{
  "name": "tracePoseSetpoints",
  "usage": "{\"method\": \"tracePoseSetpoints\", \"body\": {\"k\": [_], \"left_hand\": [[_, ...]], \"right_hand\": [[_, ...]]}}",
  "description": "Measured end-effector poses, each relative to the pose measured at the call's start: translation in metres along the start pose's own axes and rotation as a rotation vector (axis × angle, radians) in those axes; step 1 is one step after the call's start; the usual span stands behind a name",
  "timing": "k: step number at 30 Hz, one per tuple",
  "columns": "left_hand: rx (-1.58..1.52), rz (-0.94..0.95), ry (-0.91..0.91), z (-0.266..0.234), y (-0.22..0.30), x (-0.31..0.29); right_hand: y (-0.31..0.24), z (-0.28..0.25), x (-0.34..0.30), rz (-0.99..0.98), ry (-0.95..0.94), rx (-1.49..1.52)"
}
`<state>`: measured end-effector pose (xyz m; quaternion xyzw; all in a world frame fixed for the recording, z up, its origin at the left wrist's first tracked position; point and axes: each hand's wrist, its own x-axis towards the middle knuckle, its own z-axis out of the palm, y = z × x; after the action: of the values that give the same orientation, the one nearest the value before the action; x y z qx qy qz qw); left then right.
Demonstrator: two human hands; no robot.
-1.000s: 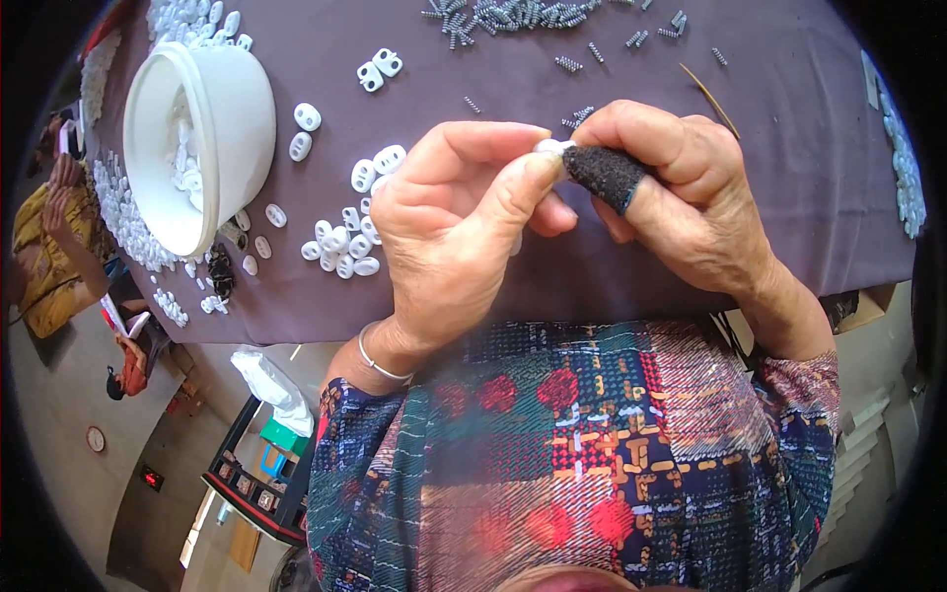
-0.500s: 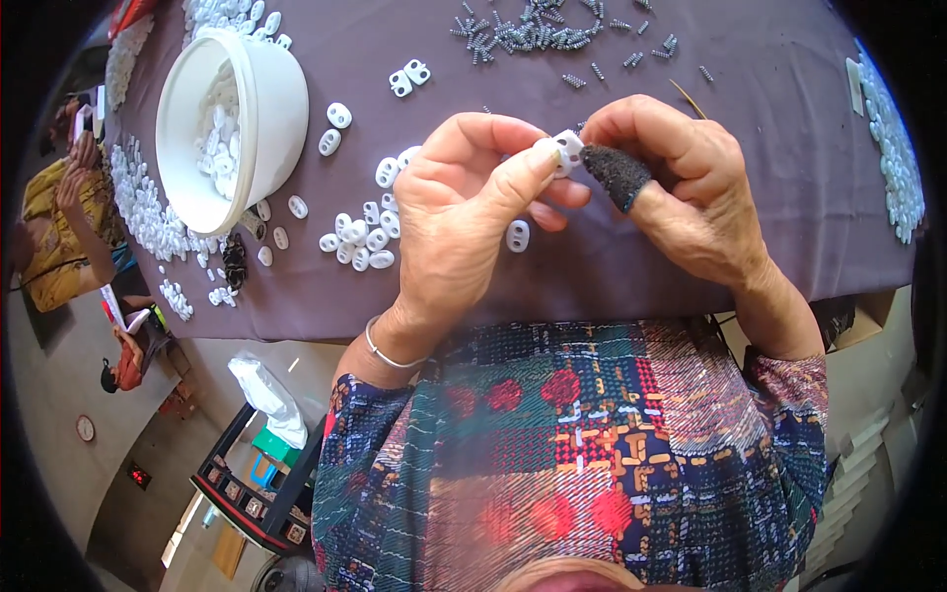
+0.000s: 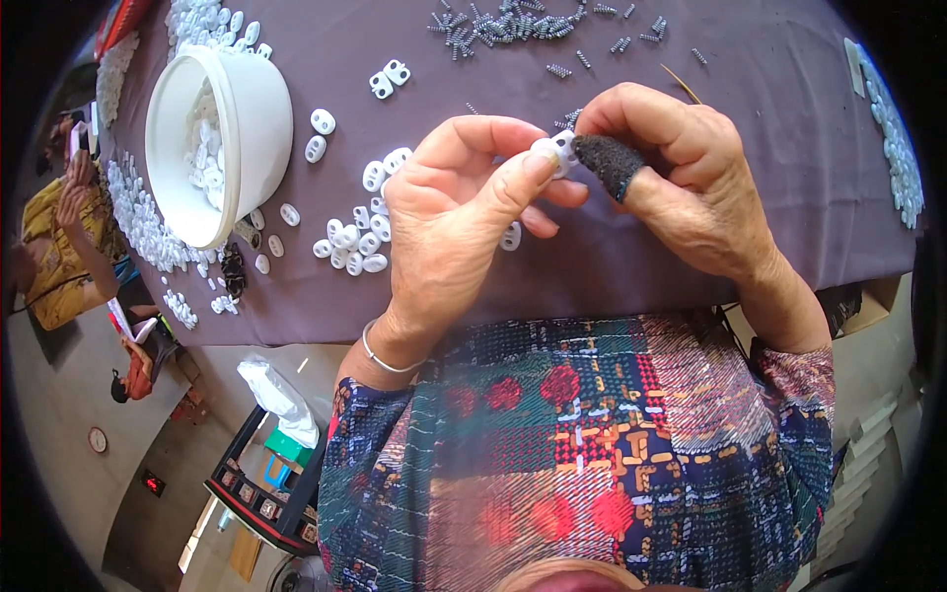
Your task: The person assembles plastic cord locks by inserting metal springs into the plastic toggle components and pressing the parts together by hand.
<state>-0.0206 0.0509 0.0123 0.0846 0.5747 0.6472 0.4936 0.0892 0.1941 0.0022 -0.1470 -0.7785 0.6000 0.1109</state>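
My left hand [image 3: 449, 212] pinches a small white two-hole cord lock [image 3: 562, 150] between thumb and forefinger. Against its right end press the closed fingers of my right hand [image 3: 700, 192], whose thumb wears a black cloth finger cover [image 3: 609, 166]. Whether a spring sits between these fingers is hidden. Beside my left wrist lies a loose group of white cord locks [image 3: 347, 237], and a single cord lock [image 3: 510, 237] shows just below my left fingers. Small metal springs [image 3: 523, 25] are scattered on the cloth beyond my hands.
A white plastic tub [image 3: 266, 143] holding white parts leans open at the left, with heaped white parts [image 3: 148, 222] around it. More white pieces [image 3: 893, 148] line the table's right edge. A thin brass-coloured stick [image 3: 681, 84] lies behind my right hand. Other people sit at the far left.
The whole view has shifted slightly, so the table things appear farther left. Both hands keep the same hold around the cord lock, which seems turned a little.
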Motion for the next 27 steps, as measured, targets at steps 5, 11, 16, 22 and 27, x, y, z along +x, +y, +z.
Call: {"method": "tracePoseSetpoints", "body": {"k": [5,11,16,22,27], "left_hand": [[-0.001,0.038,-0.021,-0.0022,-0.0029,0.0002],[-0.011,0.026,-0.007,-0.0019,-0.0027,-0.0001],[-0.021,0.007,-0.018,-0.0022,-0.0024,0.0011],[-0.01,-0.038,-0.014,0.0003,0.0041,0.0009],[0.097,-0.024,-0.009,0.0015,0.0022,0.0]], "right_hand": [[0.0027,0.0002,-0.0008,-0.015,-0.025,0.0],[0.0016,-0.0028,-0.0005,0.038,-0.07,0.08],[0.0024,-0.0052,-0.0017,0.081,-0.082,0.084],[0.0011,-0.0075,-0.0014,0.102,-0.095,0.065],[0.0005,-0.0068,-0.0021,0.098,-0.13,0.15]]}}
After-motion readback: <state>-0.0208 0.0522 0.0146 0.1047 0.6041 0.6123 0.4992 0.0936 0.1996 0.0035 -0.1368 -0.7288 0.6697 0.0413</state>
